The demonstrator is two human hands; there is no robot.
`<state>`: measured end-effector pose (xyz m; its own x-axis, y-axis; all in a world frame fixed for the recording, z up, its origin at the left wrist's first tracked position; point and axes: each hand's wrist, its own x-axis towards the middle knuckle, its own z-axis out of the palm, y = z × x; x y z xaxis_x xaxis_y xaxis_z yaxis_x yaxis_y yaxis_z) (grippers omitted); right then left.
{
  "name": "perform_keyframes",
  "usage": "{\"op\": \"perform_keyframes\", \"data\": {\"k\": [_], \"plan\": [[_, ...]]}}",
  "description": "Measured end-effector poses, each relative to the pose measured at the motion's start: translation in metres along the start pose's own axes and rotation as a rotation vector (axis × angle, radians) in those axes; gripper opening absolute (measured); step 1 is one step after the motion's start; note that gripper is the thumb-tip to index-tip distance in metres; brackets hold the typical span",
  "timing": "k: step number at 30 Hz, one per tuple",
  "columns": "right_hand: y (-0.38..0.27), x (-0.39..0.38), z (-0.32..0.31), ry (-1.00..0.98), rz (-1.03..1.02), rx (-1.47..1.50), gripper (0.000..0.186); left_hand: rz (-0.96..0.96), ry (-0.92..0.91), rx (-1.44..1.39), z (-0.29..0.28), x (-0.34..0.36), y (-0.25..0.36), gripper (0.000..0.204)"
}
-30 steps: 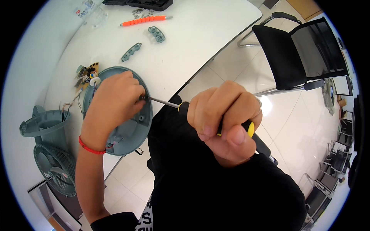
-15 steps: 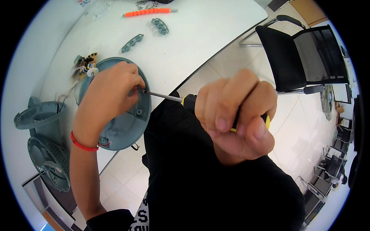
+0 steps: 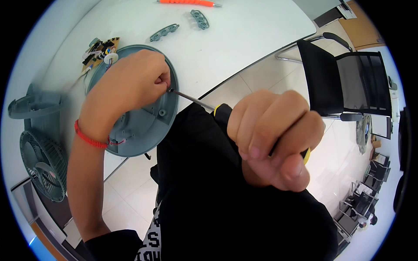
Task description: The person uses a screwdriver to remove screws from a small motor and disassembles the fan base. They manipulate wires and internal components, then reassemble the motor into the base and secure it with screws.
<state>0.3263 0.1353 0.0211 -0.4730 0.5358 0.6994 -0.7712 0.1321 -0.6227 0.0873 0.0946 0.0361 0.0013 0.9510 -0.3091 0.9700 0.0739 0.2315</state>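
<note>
My right hand is wrapped round the black and yellow handle of a screwdriver. Its metal shaft points left, toward the rim of a round grey-green plastic base. Over that base bends my left hand, fingertips pinched together right at the screwdriver's tip. Whatever small piece sits between those fingers is too small and dark to name. The base overhangs the table edge by my lap, and its inside has raised screw posts and a thin red wire. A circuit board with wires lies beside the base's far left rim.
Two small grey-green brackets and an orange flexible shaft lie farther back on the white table. At the left stands a grey-green housing with a slatted grille. A black chair is beyond the table's right edge.
The view has shifted, so the table things sit higher in it. Both hands keep their grips, and the screwdriver's tip stays at my left fingertips, its shaft now slanting more steeply.
</note>
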Motion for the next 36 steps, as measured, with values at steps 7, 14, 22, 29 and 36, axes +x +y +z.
{"op": "perform_keyframes", "data": {"k": [7,14,22,29,36], "plan": [[0.013,0.001,0.014,-0.151,-0.179,-0.009,0.023,0.152,0.159,-0.096,0.003,-0.009,-0.014,0.013],[0.021,-0.015,0.035,-0.108,-0.277,-0.141,0.024,0.060,0.524,-0.342,-0.001,-0.061,0.002,0.006],[0.026,-0.016,0.045,-0.084,-0.363,-0.125,0.022,-0.280,0.664,-0.682,0.034,-0.145,0.050,0.008],[0.017,-0.014,0.031,-0.031,-0.329,-0.203,0.028,-0.133,0.302,-1.167,0.086,-0.146,0.070,0.019],[0.018,-0.009,0.035,0.016,-0.227,-0.088,0.030,0.013,-0.231,-1.984,0.182,-0.084,0.124,0.041]]}}
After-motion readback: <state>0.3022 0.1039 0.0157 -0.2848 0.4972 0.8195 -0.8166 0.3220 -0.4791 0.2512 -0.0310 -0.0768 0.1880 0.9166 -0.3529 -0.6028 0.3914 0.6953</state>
